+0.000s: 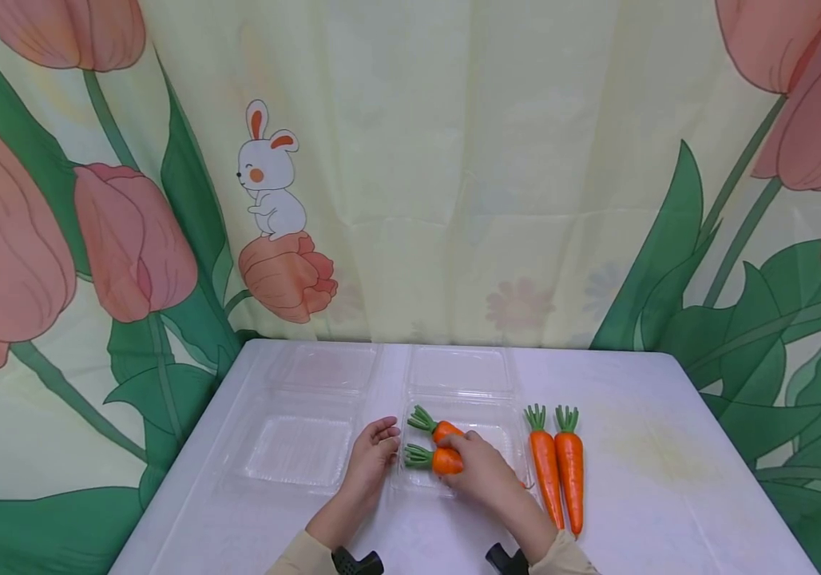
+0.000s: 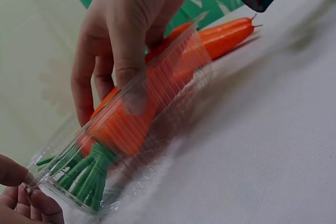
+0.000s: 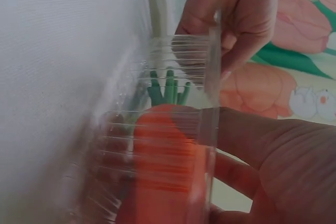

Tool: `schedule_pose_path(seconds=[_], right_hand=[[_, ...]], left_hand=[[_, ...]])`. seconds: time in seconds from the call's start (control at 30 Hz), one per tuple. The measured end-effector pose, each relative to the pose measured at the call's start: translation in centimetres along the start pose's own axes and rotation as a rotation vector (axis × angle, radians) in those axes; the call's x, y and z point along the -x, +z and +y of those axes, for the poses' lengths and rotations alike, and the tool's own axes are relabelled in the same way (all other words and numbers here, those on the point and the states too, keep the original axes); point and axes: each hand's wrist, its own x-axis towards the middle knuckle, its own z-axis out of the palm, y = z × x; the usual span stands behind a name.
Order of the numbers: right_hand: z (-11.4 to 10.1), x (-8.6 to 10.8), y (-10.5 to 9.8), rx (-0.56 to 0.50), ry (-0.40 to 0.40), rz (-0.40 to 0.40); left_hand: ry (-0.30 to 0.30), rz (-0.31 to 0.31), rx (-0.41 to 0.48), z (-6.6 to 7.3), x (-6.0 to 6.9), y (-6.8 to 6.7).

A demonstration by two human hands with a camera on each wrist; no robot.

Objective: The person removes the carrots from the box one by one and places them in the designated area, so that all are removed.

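My right hand (image 1: pixel 484 471) reaches into a clear plastic clamshell container (image 1: pixel 502 435) and grips a carrot (image 1: pixel 446 461) with green stalks pointing left. Beside it, on the far side, another carrot (image 1: pixel 445 431) lies in the same container, partly covered by the fingers. In the left wrist view the thumb of the right hand (image 2: pixel 134 40) lies against the near carrot (image 2: pixel 121 132), seen through the ribbed plastic wall. My left hand (image 1: pixel 370 457) is at the container's left side. Its thumb and fingers (image 2: pixel 44 203) pinch the rim in the left wrist view.
A second clear clamshell container (image 1: pixel 299 451) stands open to the left, its lid folded back. Two more carrots (image 1: pixel 545 471) (image 1: pixel 570 473) lie side by side right of the container in use. A flower-printed curtain (image 1: pixel 410 160) hangs behind the white table (image 1: pixel 640 511).
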Motion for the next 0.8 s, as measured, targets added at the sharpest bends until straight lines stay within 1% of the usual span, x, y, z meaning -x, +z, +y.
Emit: schedule_pose_path(seconds=[0.17, 0.43, 0.6, 0.8], right_hand=[[0.13, -0.16, 0.46, 0.024, 0.01, 0.011], [0.46, -0.32, 0.75, 0.034, 0.009, -0.001], [0.43, -0.32, 0.66, 0.029, -0.004, -0.003], [0.49, -0.24, 0.56, 0.018, -0.03, -0.001]], left_hand=[[-0.006, 0.004, -0.012, 0.04, 0.1, -0.03], [-0.006, 0.007, -0.026, -0.09, 0.06, 0.0], [0.001, 0.009, -0.028, -0.03, -0.06, -0.01], [-0.015, 0.019, -0.034, 0.19, 0.12, 0.12]])
